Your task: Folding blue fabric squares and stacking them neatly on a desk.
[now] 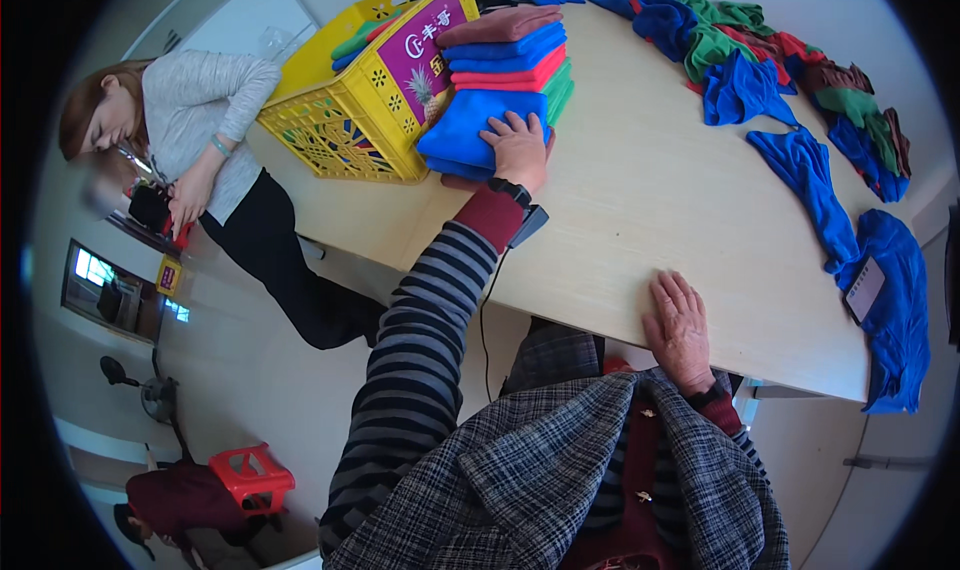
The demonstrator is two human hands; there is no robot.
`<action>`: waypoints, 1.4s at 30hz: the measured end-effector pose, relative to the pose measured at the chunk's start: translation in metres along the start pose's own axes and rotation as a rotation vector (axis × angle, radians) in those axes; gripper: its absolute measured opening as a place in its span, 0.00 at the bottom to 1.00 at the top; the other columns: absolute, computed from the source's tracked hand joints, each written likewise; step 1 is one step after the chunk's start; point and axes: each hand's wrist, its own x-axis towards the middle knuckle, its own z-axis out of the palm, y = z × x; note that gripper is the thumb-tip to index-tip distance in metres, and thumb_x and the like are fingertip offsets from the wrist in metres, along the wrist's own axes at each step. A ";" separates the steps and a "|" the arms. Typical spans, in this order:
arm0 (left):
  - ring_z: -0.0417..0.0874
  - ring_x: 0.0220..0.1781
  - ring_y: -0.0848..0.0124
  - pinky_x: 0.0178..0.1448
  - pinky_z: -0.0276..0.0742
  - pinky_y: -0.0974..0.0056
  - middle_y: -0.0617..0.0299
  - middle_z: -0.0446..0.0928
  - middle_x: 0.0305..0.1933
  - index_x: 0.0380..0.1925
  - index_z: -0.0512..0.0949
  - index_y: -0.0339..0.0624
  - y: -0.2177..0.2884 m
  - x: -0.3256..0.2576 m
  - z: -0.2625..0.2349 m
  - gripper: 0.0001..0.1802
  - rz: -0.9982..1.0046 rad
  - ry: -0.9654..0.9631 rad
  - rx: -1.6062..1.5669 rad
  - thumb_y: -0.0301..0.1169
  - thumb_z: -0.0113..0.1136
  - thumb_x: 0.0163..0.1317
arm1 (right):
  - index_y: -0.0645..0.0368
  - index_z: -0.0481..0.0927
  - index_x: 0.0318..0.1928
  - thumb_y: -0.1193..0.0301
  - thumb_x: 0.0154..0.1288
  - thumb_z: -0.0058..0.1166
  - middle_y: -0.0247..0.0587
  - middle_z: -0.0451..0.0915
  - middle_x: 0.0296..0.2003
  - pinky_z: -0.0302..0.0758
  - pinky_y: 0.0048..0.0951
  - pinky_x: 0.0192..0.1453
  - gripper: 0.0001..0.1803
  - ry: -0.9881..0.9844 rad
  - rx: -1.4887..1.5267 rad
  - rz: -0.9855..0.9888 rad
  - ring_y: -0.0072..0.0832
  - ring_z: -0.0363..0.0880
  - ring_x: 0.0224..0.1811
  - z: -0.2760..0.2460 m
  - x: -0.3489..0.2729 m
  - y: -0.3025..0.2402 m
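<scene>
My left hand [518, 152] lies with spread fingers on a folded blue cloth [462, 128], pressing its right part. The cloth lies at the near side of a stack of folded cloths [505, 58] in brown, blue, red and green. Flat on the near edge of the table [610, 225] rests my right hand [682, 330], its fingers stretched out and holding nothing. Close to the left of the stack stands a yellow plastic crate [335, 130] with more folded cloths inside.
Loose blue, green, red and brown cloths [740, 88] lie heaped along the far and right table edge. A small spiral notebook [864, 288] sits on a blue cloth [895, 310]. One person [215, 120] stands left of the table; another sits farther off by a red stool [252, 478].
</scene>
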 end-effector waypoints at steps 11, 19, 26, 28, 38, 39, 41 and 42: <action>0.66 0.70 0.26 0.66 0.65 0.25 0.33 0.61 0.75 0.76 0.59 0.47 -0.023 0.000 0.027 0.37 -0.089 0.042 0.152 0.35 0.56 0.69 | 0.62 0.71 0.69 0.67 0.69 0.56 0.50 0.68 0.71 0.52 0.51 0.82 0.30 0.004 -0.005 0.006 0.47 0.59 0.78 0.002 -0.002 0.001; 0.74 0.60 0.41 0.51 0.76 0.40 0.45 0.67 0.66 0.73 0.59 0.49 -0.037 -0.005 0.012 0.59 0.014 0.120 0.126 0.49 0.82 0.41 | 0.62 0.72 0.68 0.67 0.68 0.58 0.52 0.67 0.71 0.57 0.50 0.78 0.29 0.010 0.105 -0.060 0.50 0.59 0.77 -0.004 -0.001 0.016; 0.60 0.78 0.46 0.76 0.54 0.34 0.46 0.64 0.74 0.72 0.62 0.44 -0.021 -0.051 -0.012 0.48 0.190 0.270 -0.062 0.43 0.75 0.54 | 0.61 0.85 0.52 0.62 0.68 0.60 0.49 0.87 0.46 0.79 0.39 0.60 0.18 0.065 0.396 0.391 0.44 0.86 0.50 -0.093 0.028 0.138; 0.60 0.78 0.49 0.80 0.50 0.37 0.48 0.69 0.70 0.66 0.70 0.42 -0.001 -0.084 -0.015 0.38 0.323 0.327 -0.199 0.38 0.73 0.56 | 0.60 0.84 0.54 0.63 0.66 0.61 0.48 0.85 0.50 0.79 0.41 0.59 0.19 0.322 -0.058 0.358 0.46 0.84 0.52 -0.116 0.025 0.217; 0.70 0.70 0.52 0.81 0.49 0.40 0.50 0.76 0.61 0.50 0.80 0.36 0.012 -0.186 0.021 0.19 0.349 0.179 -0.508 0.29 0.66 0.58 | 0.59 0.82 0.47 0.64 0.62 0.61 0.51 0.82 0.49 0.79 0.49 0.51 0.16 0.217 -0.593 0.838 0.48 0.80 0.55 -0.145 0.041 0.348; 0.71 0.70 0.52 0.80 0.49 0.40 0.50 0.77 0.60 0.50 0.80 0.36 0.013 -0.185 0.017 0.19 0.371 0.162 -0.504 0.29 0.66 0.58 | 0.60 0.81 0.43 0.65 0.63 0.60 0.53 0.83 0.44 0.79 0.50 0.50 0.13 0.211 -0.509 0.774 0.50 0.81 0.50 -0.138 0.051 0.339; 0.73 0.68 0.53 0.80 0.50 0.39 0.51 0.78 0.59 0.50 0.79 0.37 0.019 -0.182 0.009 0.19 0.425 0.123 -0.499 0.28 0.66 0.58 | 0.61 0.80 0.38 0.66 0.64 0.58 0.54 0.83 0.36 0.79 0.51 0.48 0.10 0.277 -0.376 0.598 0.54 0.83 0.43 -0.117 0.068 0.305; 0.73 0.68 0.53 0.80 0.50 0.39 0.51 0.78 0.59 0.50 0.79 0.37 0.021 -0.181 0.005 0.19 0.435 0.119 -0.496 0.28 0.66 0.58 | 0.61 0.80 0.36 0.67 0.65 0.57 0.53 0.83 0.33 0.79 0.52 0.47 0.09 0.348 -0.324 0.485 0.55 0.83 0.41 -0.103 0.077 0.274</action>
